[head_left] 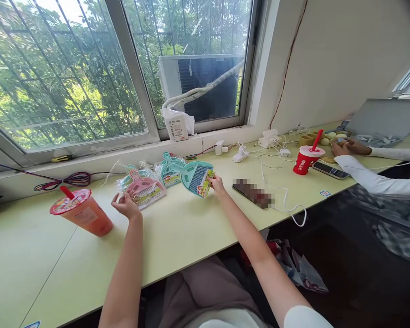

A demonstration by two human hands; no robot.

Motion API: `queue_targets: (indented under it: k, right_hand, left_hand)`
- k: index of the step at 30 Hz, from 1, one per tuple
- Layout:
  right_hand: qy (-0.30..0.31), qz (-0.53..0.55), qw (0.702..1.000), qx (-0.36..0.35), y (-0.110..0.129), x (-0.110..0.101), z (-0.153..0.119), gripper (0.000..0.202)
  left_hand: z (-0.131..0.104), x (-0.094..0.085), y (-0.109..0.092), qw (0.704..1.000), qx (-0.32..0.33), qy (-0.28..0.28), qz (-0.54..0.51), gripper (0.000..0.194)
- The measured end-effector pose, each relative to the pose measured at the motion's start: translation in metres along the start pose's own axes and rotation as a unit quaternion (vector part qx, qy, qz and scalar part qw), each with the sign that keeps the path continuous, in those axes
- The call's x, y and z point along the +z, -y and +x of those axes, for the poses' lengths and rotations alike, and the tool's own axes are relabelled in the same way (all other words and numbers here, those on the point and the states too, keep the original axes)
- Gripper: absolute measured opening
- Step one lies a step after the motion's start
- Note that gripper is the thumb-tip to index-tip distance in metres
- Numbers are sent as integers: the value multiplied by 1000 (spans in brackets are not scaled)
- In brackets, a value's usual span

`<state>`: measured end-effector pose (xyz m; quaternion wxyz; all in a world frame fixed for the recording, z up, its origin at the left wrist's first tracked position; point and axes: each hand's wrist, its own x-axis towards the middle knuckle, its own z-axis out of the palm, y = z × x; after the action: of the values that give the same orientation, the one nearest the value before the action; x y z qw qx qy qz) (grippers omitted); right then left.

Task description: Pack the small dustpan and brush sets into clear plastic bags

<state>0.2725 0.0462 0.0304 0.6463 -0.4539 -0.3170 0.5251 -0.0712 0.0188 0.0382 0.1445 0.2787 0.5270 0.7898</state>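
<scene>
- Far left of the bench (191, 228): orange drink cup (84, 214) with a sealed lid and red straw, leaning over. Judgement: the left elbow is near it, and one backward swing could tip it.
- Left hand (125, 205): loosely curled, fingertips at the edge of the pink dustpan set (145, 189) in its clear wrapper. It touches the plastic but is not closed on it. Pack lies flat on the bench.
- Behind the pink one, another teal packaged set (169, 173) lies near the window ledge.
- Right hand (217, 184): pinching the paper label end of the teal dustpan (193, 175), which is tilted with its label end raised. Risk: the grip is on card only, so the label could tear or the pan could slip and drop.
- Just right of that hand: a phone (253, 193) flat on the bench with a white cable (290, 207) looping off the front edge. A snag on the loop could drag the phone off.
- Further right: white chargers (241, 155) and tangled leads by the wall.
- Red cup (305, 159) with straw, close to a second phone (330, 169); a spill there would reach the phone.
- Far right: another person's hands (345, 146) in white sleeves, busy with small round items by a laptop (382, 118). Well apart from the dustpans.
</scene>
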Motion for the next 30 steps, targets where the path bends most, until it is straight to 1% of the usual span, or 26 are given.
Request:
queue_targets:
  k: [3,5,6,7,8,9,10,11,12,13,14,15,16,17,18,20,21,22,23,24,25,26,27,28,29,30]
  right_hand:
    - [-16,11,1000,14,-6,-1,3,22]
    - [-23,24,999,20,-9,0,4,21]
    - [-24,33,999,21,-11,0,3,21]
    - [-23,41,999,22,-13,1,3,22]
    - [-21,47,998,23,-14,2,2,22]
    - [-14,51,998,23,-16,4,1,23]
    - [-4,52,998,21,-18,6,-1,24]
    - [9,53,998,18,-20,8,-4,25]
    - [24,53,998,15,-22,11,-7,27]
    - [43,52,998,13,-24,13,-10,29]
    - [65,50,997,9,-25,16,-13,32]
    - [88,46,995,3,-27,18,-16,34]
    - [110,37,993,-2,-28,20,-18,37]
    - [133,21,991,-6,-28,22,-20,39]
    - [153,-2,988,-10,-28,24,-21,40]
    - [164,-74,983,-27,-26,23,-20,38]
    - [143,-122,981,-50,-25,22,-19,37]
    - [97,-178,975,-88,-22,18,-17,38]
    - [32,-239,961,-137,-19,13,-14,40]
    - [-41,-301,934,-189,-16,8,-11,42]
    - [-103,-362,897,-233,-13,1,-8,41]
    - [-146,-418,858,-262,-9,-6,-5,36]
    - [-168,-466,825,-272,-7,-13,-3,27]
    - [-174,-504,802,-268,-5,-20,0,18]
    - [-173,-531,790,-255,-3,-25,3,13]
    - [-174,-546,784,-239,-2,-29,5,15]
  left_hand:
    - [-10,-3,-12,996,44,-28,79,65]
    - [-21,-6,-22,979,126,-74,145,85]
    - [-27,-6,-28,965,181,-86,171,88]
    - [-34,-6,-32,954,223,-77,185,85]
    - [-42,-4,-36,950,249,-47,184,79]
    - [-51,-1,-37,952,254,15,169,70]
    - [-61,3,-37,957,241,87,139,60]
    - [-71,9,-36,958,209,167,104,53]
    - [-82,15,-32,956,151,243,67,49]
    - [-93,20,-28,945,75,317,38,48]
    - [-102,26,-23,922,-1,388,21,50]
    - [-110,30,-19,901,-43,432,23,52]
    - [-116,33,-15,889,-62,453,22,50]
    - [-119,34,-12,884,-72,461,23,49]
    - [-121,34,-10,889,-68,453,24,47]
    - [-119,32,-11,909,-46,414,28,42]
    - [-117,31,-12,919,-31,392,32,39]
    - [-114,29,-14,928,-18,370,37,37]
    - [-112,28,-16,936,-9,349,41,36]
    - [-110,28,-17,943,-3,330,42,35]
    - [-109,27,-19,949,0,314,41,35]
    - [-108,27,-20,953,2,299,39,35]
    - [-108,27,-21,957,5,288,37,36]
    - [-108,27,-21,959,8,280,34,37]
    - [-108,26,-22,961,12,275,31,38]
    - [-109,26,-23,961,15,273,31,39]
